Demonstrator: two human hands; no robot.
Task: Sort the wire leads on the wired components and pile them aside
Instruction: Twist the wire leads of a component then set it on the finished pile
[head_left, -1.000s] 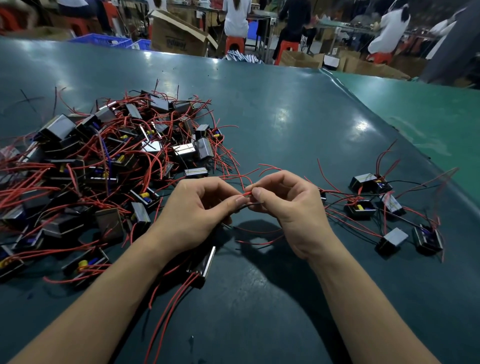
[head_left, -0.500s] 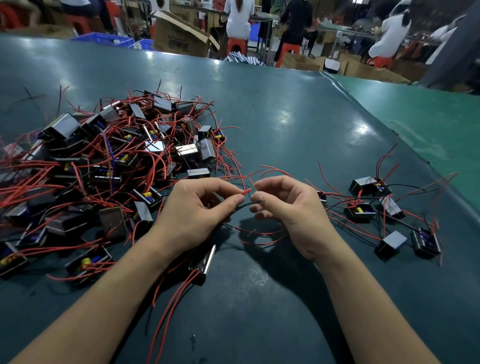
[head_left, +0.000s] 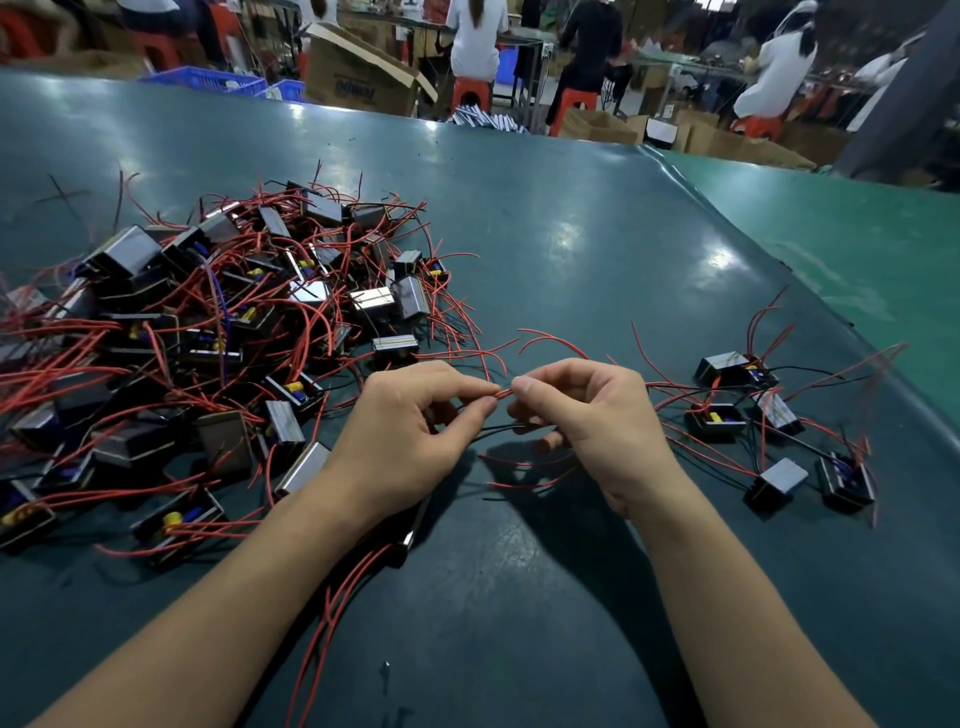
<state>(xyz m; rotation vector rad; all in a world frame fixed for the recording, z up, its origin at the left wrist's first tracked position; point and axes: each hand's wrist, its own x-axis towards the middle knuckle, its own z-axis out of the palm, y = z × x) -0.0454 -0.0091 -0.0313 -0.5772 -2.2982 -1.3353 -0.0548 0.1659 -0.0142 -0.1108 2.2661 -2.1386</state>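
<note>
Left hand (head_left: 410, 441): thumb and forefinger pinched on red lead (head_left: 503, 393). Right hand (head_left: 597, 426): same lead pinched, fingers curled. Lead: short, thin, taut between fingertips, frame centre. Unsorted heap (head_left: 218, 332) at 10 o'clock; sorted components (head_left: 769, 426) at 3 o'clock.

Glossy teal table (head_left: 571, 218); shiny metal components (head_left: 371, 299); cardboard boxes (head_left: 358, 73).
</note>
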